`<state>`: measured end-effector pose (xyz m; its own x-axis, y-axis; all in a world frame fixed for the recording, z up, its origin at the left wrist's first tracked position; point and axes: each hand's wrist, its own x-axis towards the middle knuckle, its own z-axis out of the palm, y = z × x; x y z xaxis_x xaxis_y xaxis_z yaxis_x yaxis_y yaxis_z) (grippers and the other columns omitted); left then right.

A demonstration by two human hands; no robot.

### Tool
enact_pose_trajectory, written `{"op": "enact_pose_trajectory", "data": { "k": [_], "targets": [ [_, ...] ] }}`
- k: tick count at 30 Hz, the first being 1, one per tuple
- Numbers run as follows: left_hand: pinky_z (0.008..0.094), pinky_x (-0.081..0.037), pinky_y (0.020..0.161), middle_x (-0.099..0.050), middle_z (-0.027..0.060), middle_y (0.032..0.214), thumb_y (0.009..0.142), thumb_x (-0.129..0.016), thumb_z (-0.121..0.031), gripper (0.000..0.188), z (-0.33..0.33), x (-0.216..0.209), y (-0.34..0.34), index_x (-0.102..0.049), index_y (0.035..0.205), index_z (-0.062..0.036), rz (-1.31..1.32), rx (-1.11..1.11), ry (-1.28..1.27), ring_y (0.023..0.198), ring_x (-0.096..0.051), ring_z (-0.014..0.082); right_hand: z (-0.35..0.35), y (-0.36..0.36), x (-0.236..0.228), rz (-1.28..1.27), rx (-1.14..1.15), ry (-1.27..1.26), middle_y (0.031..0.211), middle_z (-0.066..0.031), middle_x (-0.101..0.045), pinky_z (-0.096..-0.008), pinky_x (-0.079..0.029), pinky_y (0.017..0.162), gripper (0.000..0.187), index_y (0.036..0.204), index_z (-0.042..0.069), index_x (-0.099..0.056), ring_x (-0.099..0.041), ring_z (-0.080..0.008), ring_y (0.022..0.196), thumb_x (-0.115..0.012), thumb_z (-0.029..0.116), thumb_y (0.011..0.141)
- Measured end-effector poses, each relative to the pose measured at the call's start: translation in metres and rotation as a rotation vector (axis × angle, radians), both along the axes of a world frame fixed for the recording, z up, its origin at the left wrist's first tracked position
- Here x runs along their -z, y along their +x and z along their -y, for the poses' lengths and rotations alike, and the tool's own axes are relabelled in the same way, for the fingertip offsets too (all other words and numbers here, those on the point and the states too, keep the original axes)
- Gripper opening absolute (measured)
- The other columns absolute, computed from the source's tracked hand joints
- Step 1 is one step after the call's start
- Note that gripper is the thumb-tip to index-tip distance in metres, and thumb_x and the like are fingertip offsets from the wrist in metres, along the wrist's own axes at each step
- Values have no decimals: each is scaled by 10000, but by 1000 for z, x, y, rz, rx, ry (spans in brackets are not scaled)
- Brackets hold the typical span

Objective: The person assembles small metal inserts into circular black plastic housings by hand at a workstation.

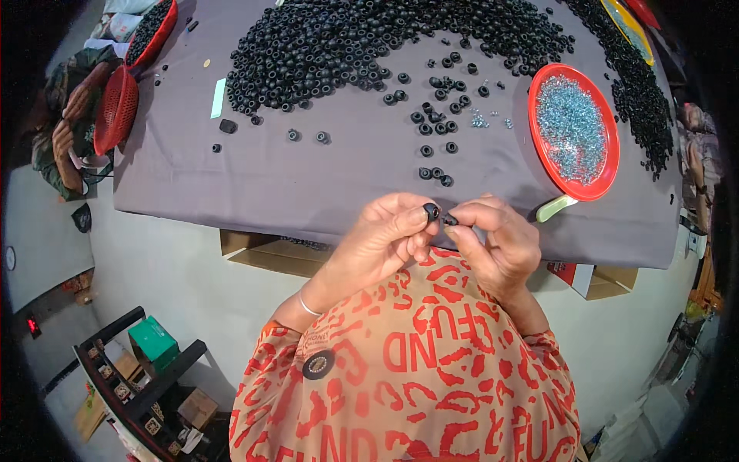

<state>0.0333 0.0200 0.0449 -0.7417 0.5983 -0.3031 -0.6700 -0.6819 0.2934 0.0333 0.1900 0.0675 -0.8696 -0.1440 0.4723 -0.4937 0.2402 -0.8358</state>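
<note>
In front of my body, at the near edge of the cloth-covered table (308, 177), my two hands almost meet. My left hand (385, 229) pinches a round black hollow part (431, 211) between thumb and fingers, its opening turned toward the right. Close beside it, my right hand (499, 239) grips a smaller black piece (449, 220) with the fingertips; I cannot tell whether the two parts touch. Beyond the hands, several loose black hollow parts (437, 172) lie in a loose line leading to a large heap (323, 58) of the same kind.
A red plate (580, 192) of small shiny metal pieces stands at the right, a pale green handle (556, 208) beside it. Small black pieces (645, 115) are heaped farther right. Red baskets (115, 112) hang at the left edge. Cardboard boxes (277, 256) stand below the table.
</note>
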Motion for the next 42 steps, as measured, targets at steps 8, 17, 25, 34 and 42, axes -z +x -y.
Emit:
{"op": "enact_pose_trajectory", "data": {
  "k": [8, 17, 25, 34, 42],
  "targets": [
    [220, -534, 588, -607, 90, 819, 878, -553, -104, 184, 0, 1, 2, -562, 1012, 21, -30, -26, -32, 631, -584, 96, 2, -2, 4, -63, 32, 42, 710, -117, -619, -292, -460, 550, 240, 830, -31, -582, -604, -213, 614, -674, -117, 626],
    [214, -517, 580, -610, 84, 804, 850, -582, -65, 149, 2, 0, 4, -583, 978, 12, -76, -42, -186, 635, -580, 98, 4, -2, 5, -77, 16, 60, 691, -101, -623, -285, -447, 528, 223, 816, -33, -587, -601, -208, 589, -688, -106, 631],
    [231, -514, 571, -625, 89, 798, 840, -601, -75, 146, 5, -4, 2, -599, 939, 33, -169, -33, -346, 618, -577, 103, 3, -1, 9, -101, -25, 75, 703, -97, -617, -287, -445, 510, 230, 839, -16, -594, -596, -199, 574, -701, -85, 647],
    [212, -500, 534, -630, 91, 766, 837, -605, -85, 146, 12, -2, -2, -611, 906, 44, -211, 24, -471, 595, -571, 92, 4, -6, 9, -107, -96, 69, 710, -88, -613, -286, -453, 513, 239, 843, -3, -595, -594, -195, 570, -707, -70, 643],
    [209, -486, 498, -630, 104, 703, 774, -667, -60, 128, 21, 0, -3, -626, 854, 31, -191, 305, -507, 526, -575, 100, -10, -19, 1, 375, -468, 24, 741, -80, -586, -275, -456, 571, 321, 933, -17, -618, -565, -170, 634, -727, 0, 632]
  ]
}}
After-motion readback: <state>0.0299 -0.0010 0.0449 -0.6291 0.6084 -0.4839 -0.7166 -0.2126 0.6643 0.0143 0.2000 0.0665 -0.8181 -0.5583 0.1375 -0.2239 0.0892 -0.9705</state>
